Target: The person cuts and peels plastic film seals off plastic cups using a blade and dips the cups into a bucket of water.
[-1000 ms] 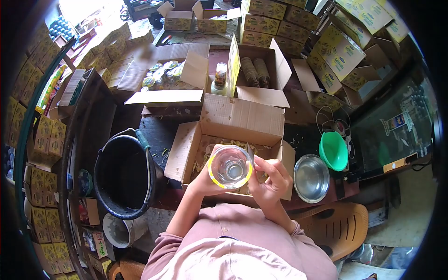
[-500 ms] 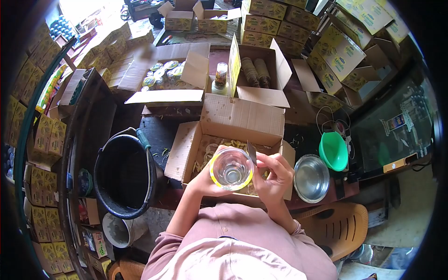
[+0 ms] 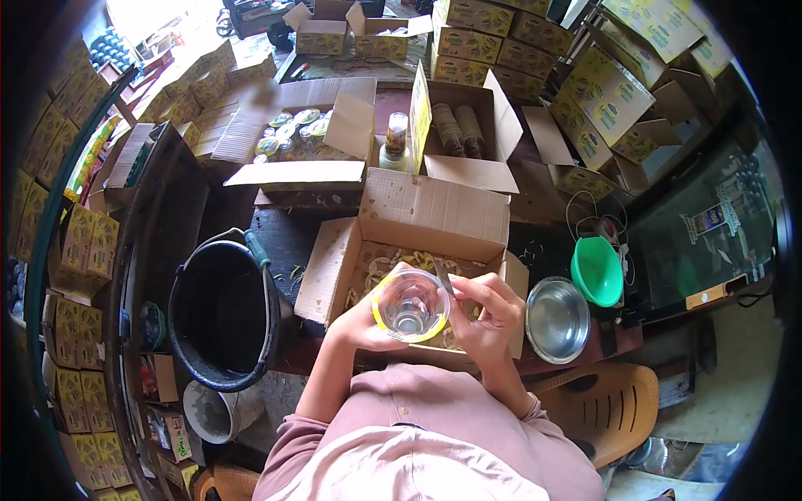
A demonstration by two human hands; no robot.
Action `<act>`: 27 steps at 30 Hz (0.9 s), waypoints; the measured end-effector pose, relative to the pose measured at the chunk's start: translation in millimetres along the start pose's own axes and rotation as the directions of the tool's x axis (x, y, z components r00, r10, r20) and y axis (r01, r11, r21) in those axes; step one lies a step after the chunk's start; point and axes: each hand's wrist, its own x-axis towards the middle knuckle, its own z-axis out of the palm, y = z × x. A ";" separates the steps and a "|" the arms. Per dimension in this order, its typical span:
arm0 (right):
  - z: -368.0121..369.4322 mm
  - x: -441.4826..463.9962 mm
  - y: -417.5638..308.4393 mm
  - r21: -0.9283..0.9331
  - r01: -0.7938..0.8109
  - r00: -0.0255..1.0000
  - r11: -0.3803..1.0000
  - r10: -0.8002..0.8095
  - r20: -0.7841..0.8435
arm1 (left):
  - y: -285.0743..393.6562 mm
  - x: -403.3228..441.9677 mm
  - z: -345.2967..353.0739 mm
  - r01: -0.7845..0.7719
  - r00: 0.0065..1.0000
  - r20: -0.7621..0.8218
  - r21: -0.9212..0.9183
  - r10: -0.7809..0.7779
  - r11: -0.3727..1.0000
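My left hand [image 3: 361, 324] is closed around a clear plastic cup [image 3: 409, 309] with a yellow band at its rim. The cup's open mouth faces up toward me and nothing shows inside it. In my right hand [image 3: 486, 315], thumb and fingers pinch a thin dark knife blade [image 3: 443, 274] against the cup's right edge. Both hands are over an open cardboard box [image 3: 434, 204], whose bottom carries yellowish strips [image 3: 415, 260] like trimmings. How far the blade touches the rim cannot be made out.
To the left stands a black bucket [image 3: 219, 313], with a grey pail [image 3: 219, 409] below it. On the right are a metal bowl [image 3: 558, 321] and a green bowl [image 3: 596, 269]. Behind, one carton holds lidded cups [image 3: 288, 131], another stacked cups [image 3: 458, 129].
The cup has tilted slightly and shifted a little to the left. The blade in my right hand has turned, leaning more to the left over the rim.
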 end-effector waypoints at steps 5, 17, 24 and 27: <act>-0.4 0.5 -3.8 -0.018 -0.074 0.997 0.997 0.074 0.018 | -3.9 0.1 -1.5 0.026 1.000 -0.007 -0.004 -0.026 1.000; 2.4 -13.8 -8.3 -0.013 -0.165 0.985 0.986 0.164 -0.048 | -1.7 1.6 3.9 0.008 0.993 -0.121 -0.004 -0.009 1.000; 2.2 -12.2 0.1 0.129 -0.159 0.986 0.979 0.165 -0.038 | -0.9 1.5 2.8 -0.004 1.000 -0.029 0.082 0.006 0.997; -0.2 -14.7 -0.4 0.130 -0.207 0.978 0.970 0.208 0.011 | 3.8 2.0 1.6 0.029 0.999 -0.040 0.037 -0.028 0.999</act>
